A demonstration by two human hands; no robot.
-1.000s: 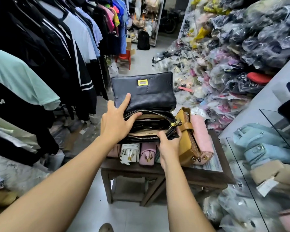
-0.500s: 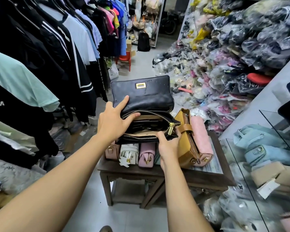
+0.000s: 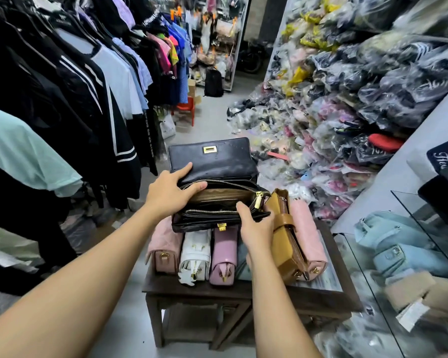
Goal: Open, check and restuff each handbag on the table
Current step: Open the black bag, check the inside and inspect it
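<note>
— Item one, and where was it?
— One black handbag (image 3: 212, 164), held between both hands and resting on top of a row of smaller bags. Its flap was thrown back, away from the person, with the gold clasp (image 3: 209, 149) facing up. The top zip stood open and tan lining showed inside.

— Left hand?
— The left hand (image 3: 170, 192) gripped the far left corner of the opening. Its thumb was hooked over the zip edge and its forefinger stretched along the fold of the flap.

— Right hand?
— The right hand (image 3: 256, 226) pinched the near edge of the opening, thumb on top, just beside the gold zip pull (image 3: 258, 200). Its other fingers curled round the bag's right end, mostly hidden.

— Beneath the hands?
— Three bags stood on end under the black one: a pink bag (image 3: 163, 244) below the left wrist, a white bag (image 3: 195, 251) between the wrists, and a mauve bag (image 3: 224, 254) just left of the right wrist. All sat on a dark wooden table (image 3: 197, 290).

— Right of the right hand?
— A tan bag (image 3: 285, 244) just beside it, with a pale pink bag (image 3: 308, 233) against the tan bag's outer side.
</note>
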